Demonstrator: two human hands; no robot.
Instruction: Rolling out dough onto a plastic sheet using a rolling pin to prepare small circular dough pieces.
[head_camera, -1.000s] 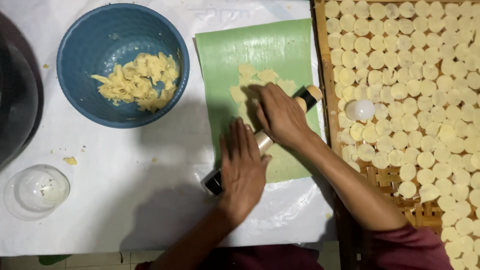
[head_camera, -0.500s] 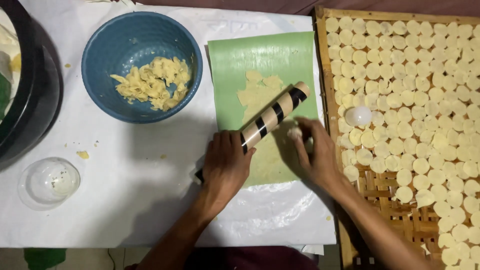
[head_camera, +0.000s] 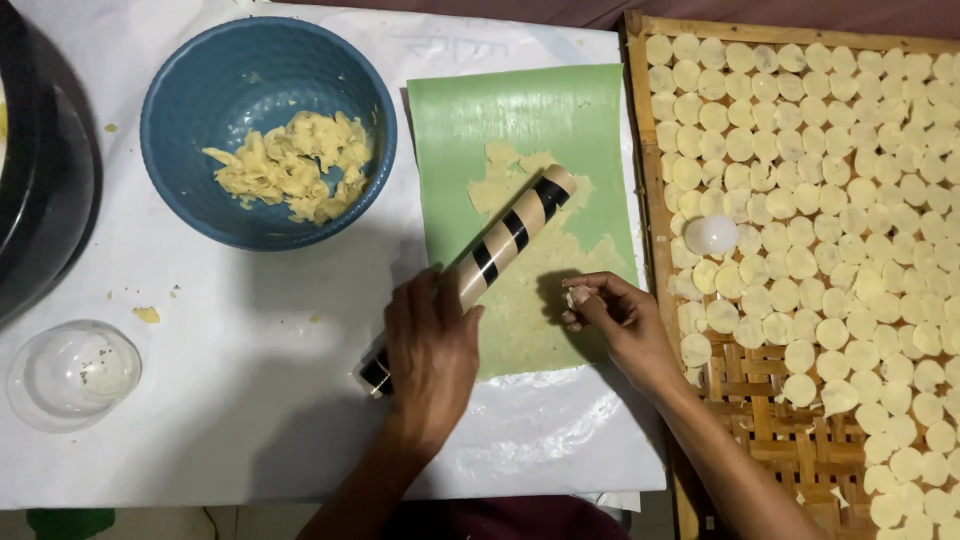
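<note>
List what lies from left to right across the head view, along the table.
Black pot → clear lid → blue bowl of dough → left hand on the striped rolling pin → right hand → bamboo tray of dough rounds.

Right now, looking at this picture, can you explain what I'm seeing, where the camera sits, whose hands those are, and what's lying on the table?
The camera is worn on a person's head and looks straight down, so both hands are that person's own. The left hand rests on a striped rolling pin, which lies slantwise across flattened pale dough on a green sheet. The right hand pinches a small bit of dough at its fingertips. Up left, a blue bowl holds more dough in lumps. At lower left lies a small clear lid or dish, and a dark pot shows at the left edge. On the right, a woven bamboo tray carries rows of small round dough discs, with a small white cap-like thing among them.
</note>
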